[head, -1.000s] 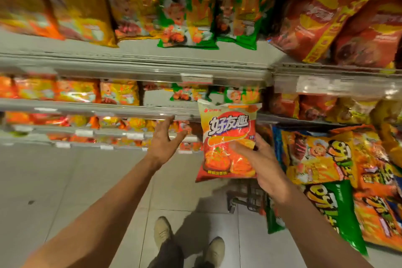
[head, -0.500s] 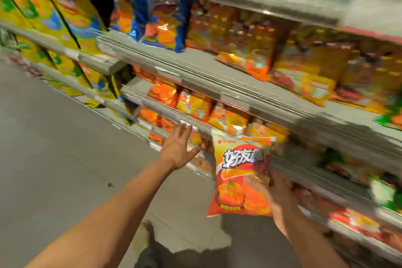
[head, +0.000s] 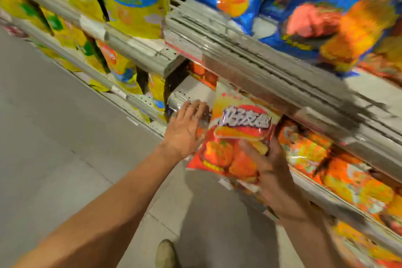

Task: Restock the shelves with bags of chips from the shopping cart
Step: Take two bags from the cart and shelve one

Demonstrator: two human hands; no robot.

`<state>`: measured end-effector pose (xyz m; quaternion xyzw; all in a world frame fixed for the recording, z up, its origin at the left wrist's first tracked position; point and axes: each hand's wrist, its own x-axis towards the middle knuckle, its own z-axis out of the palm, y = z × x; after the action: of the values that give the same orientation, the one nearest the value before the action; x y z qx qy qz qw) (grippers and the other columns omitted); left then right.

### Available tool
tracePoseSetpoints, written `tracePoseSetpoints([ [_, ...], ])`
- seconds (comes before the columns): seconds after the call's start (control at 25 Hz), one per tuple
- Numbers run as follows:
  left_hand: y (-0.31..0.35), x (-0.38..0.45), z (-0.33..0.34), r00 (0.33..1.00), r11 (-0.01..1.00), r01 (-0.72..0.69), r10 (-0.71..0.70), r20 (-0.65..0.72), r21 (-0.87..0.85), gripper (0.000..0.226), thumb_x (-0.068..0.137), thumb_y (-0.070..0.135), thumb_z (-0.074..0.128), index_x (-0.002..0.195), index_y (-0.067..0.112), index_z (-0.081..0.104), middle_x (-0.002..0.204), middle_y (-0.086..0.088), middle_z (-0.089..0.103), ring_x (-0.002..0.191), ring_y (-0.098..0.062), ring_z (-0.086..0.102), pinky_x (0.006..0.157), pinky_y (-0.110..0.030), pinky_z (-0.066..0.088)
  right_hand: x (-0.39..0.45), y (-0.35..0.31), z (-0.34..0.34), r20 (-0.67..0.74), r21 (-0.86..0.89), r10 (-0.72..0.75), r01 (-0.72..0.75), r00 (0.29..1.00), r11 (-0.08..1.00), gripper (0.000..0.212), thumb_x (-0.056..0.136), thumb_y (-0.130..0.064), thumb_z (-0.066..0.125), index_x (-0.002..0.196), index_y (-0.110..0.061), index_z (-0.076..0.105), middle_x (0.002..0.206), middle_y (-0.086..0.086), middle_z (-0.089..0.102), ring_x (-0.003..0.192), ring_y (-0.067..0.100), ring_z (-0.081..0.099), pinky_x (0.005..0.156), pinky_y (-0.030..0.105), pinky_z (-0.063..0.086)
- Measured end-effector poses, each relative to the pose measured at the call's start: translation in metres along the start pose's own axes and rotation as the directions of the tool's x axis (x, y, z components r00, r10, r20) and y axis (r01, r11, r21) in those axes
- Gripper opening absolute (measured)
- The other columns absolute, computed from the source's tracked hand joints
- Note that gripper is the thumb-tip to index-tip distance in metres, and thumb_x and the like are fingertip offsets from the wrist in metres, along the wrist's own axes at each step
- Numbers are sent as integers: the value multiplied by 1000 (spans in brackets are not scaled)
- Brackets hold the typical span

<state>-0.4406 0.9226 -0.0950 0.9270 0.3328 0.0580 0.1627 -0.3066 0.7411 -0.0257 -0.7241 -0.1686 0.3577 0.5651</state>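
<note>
We see the right hand gripping the lower part of an orange bag of chips, fingers curled over its front. The bag stands upright, its top edge just under the front lip of the shelf above. The left hand is open, fingers straight, beside the bag's left edge at the lower shelf front. Orange bags sit to the right; the frame is blurred.

head view, single | worn on person's head | faces forward and down, tilted | near the shelf edge, which runs diagonally upper left to lower right | floor left of it
</note>
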Motion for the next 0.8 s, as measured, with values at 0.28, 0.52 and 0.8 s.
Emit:
tracePoseSetpoints([
  [0.28,-68,22,-30,981,862,140,-186,-47,-488,51,108,15,39,158,20,28,160,-4,37,140,-23,44,109,-13,30,86,-52,102,-243,133,20,13,970,991,61,82,-18,83,137,-12,57,135,8,65,125,26,61,101,51,53],
  [0.52,-50,21,-27,951,557,206,-308,30,-804,63,106,36,47,160,20,21,164,1,30,145,-15,37,119,-31,33,108,-60,134,-225,116,194,-171,955,978,50,90,-25,74,134,-9,56,130,6,67,109,14,64,99,38,54],
  [0.8,-46,14,-18,963,616,116,-261,-63,-779,60,105,36,51,159,28,27,163,-3,21,150,-16,22,114,-29,39,116,-37,142,-118,41,73,-68,990,997,91,84,-38,79,155,-27,24,161,-1,34,145,19,34,110,34,32],
])
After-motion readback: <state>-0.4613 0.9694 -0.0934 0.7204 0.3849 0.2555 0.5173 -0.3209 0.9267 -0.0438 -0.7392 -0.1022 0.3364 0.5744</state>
